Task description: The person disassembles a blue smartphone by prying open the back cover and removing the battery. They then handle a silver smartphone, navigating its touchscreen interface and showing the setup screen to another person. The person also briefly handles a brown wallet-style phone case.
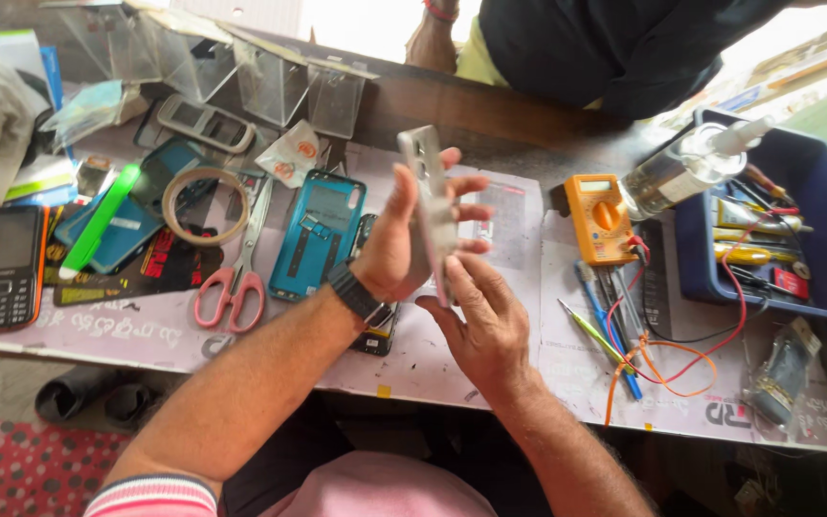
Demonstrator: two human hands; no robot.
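From the head camera, I hold one silver phone [430, 206] upright and edge-on above the desk [490, 359]. My left hand [404, 235], with a black watch [356, 292] on the wrist, grips it, fingers [466, 213] closed around its body. My right hand [480, 321] sits just below, thumb touching the phone's lower edge, its other fingers loosely curled and holding nothing.

On the desk I count one black keypad phone [7, 266], one teal phone back cover [318, 235], one pair of pink-handled scissors [236, 278], one roll of tape [207, 206], one green marker [98, 222] and one orange multimeter [600, 218] with red and black leads.

One blue tray [710, 278] at the right holds small tools and tubes; a clear bottle [686, 168] rests across its rim. Four clear plastic boxes [270, 84] stand along the back of the desk. Another person's dark sleeve [614, 48] shows beyond it.
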